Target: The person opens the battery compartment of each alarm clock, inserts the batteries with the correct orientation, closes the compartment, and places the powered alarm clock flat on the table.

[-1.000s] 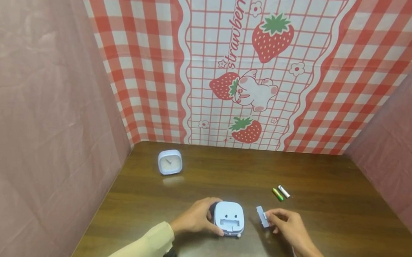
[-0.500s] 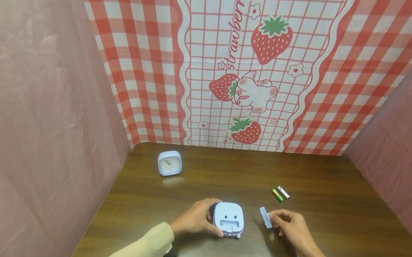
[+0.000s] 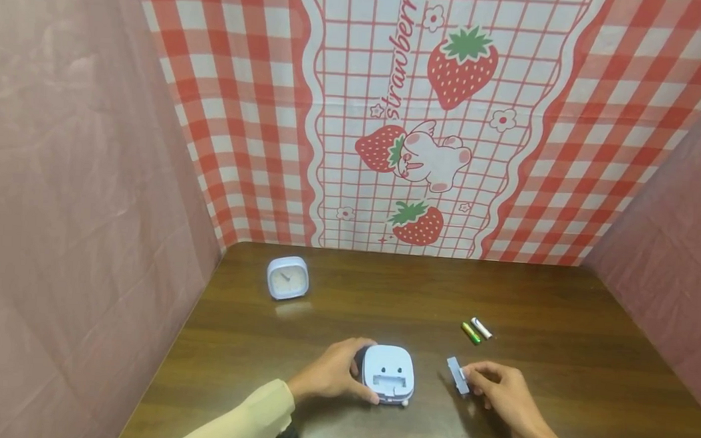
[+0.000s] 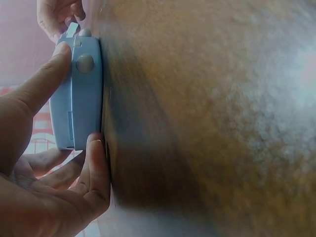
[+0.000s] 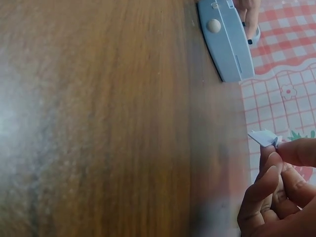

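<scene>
My left hand (image 3: 336,369) grips the left side of a pale-blue clock (image 3: 388,365), thumb at its near corner. The clock lies back up, two small dark knobs and an uncovered battery compartment on top. In the left wrist view, the clock's edge (image 4: 86,111) shows a round foot, and fingers reach round it. To the right, my right hand (image 3: 505,396) pinches a small pale-blue battery cover (image 3: 457,376) between thumb and fingertips, raised over the table. The right wrist view shows the cover (image 5: 265,137) edge-on, apart from the clock.
A green battery (image 3: 471,333) and a white battery (image 3: 482,328) lie side by side beyond my right hand. Another pale-blue clock (image 3: 288,277) stands at the back left of the brown table (image 3: 369,300). A strawberry-print cloth (image 3: 382,201) hangs behind.
My right hand has moved slightly right and nearer me with the battery cover, farther from the clock. The left hand and the clock stay in place.
</scene>
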`<state>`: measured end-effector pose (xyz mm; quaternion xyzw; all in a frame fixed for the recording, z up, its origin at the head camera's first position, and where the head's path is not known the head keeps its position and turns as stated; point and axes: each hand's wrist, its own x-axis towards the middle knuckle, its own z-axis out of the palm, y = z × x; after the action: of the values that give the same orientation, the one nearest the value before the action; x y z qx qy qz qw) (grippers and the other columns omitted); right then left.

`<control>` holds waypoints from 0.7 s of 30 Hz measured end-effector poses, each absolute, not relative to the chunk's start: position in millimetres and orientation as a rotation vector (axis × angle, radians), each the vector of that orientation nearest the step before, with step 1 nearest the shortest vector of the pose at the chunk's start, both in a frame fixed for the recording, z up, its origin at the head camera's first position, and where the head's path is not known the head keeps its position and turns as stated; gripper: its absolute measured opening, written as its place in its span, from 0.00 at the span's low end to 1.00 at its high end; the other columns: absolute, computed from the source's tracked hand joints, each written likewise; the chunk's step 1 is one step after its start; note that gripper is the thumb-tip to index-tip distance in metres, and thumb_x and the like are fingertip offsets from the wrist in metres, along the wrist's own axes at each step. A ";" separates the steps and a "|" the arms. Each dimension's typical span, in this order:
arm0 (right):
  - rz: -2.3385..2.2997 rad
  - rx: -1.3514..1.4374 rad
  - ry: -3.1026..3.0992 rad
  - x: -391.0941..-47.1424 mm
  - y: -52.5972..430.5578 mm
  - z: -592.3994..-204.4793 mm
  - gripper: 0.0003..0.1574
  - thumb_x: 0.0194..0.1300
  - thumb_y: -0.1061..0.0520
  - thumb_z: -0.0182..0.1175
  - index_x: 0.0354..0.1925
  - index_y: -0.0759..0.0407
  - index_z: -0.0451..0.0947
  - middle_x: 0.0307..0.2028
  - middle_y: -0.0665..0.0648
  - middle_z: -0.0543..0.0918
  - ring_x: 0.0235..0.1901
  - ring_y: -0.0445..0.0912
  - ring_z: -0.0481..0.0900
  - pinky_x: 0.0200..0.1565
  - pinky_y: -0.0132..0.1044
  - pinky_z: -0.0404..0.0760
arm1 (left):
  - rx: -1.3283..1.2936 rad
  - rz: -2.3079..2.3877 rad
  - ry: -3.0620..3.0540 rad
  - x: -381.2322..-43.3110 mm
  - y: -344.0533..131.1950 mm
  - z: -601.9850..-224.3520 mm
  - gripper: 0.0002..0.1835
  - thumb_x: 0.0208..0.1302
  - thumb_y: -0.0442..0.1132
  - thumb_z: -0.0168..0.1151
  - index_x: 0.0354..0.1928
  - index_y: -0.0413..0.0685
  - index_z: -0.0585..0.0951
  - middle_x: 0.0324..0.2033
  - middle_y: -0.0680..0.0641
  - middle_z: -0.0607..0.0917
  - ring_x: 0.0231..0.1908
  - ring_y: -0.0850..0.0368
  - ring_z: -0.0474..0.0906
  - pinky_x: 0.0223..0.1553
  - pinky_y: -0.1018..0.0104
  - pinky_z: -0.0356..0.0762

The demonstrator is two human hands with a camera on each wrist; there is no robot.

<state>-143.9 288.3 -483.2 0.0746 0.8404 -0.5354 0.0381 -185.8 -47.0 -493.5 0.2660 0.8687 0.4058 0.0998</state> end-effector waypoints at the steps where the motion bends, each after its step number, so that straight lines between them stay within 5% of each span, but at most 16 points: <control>1: -1.635 0.231 2.581 -143.9 288.7 -483.4 0.15 0.70 0.57 0.67 0.48 0.68 0.85 0.26 0.55 0.80 0.20 0.43 0.71 0.23 0.34 0.74 | 0.787 1.203 2.567 -185.6 -47.2 -493.4 0.50 0.40 0.50 0.88 0.67 0.45 0.75 0.50 0.50 0.82 0.32 0.65 0.76 0.36 0.73 0.77; 21: -1.569 0.270 2.542 -137.8 299.4 -489.0 0.16 0.70 0.56 0.66 0.49 0.67 0.84 0.25 0.54 0.78 0.16 0.41 0.67 0.19 0.32 0.71 | 0.770 1.200 2.567 -185.8 -47.8 -495.4 0.51 0.40 0.51 0.88 0.68 0.45 0.74 0.49 0.52 0.81 0.32 0.66 0.77 0.36 0.73 0.77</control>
<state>-137.8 299.4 -489.0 0.0899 0.8453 -0.5219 0.0711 -185.8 -47.8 -495.4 0.2609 0.8695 0.4066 0.1023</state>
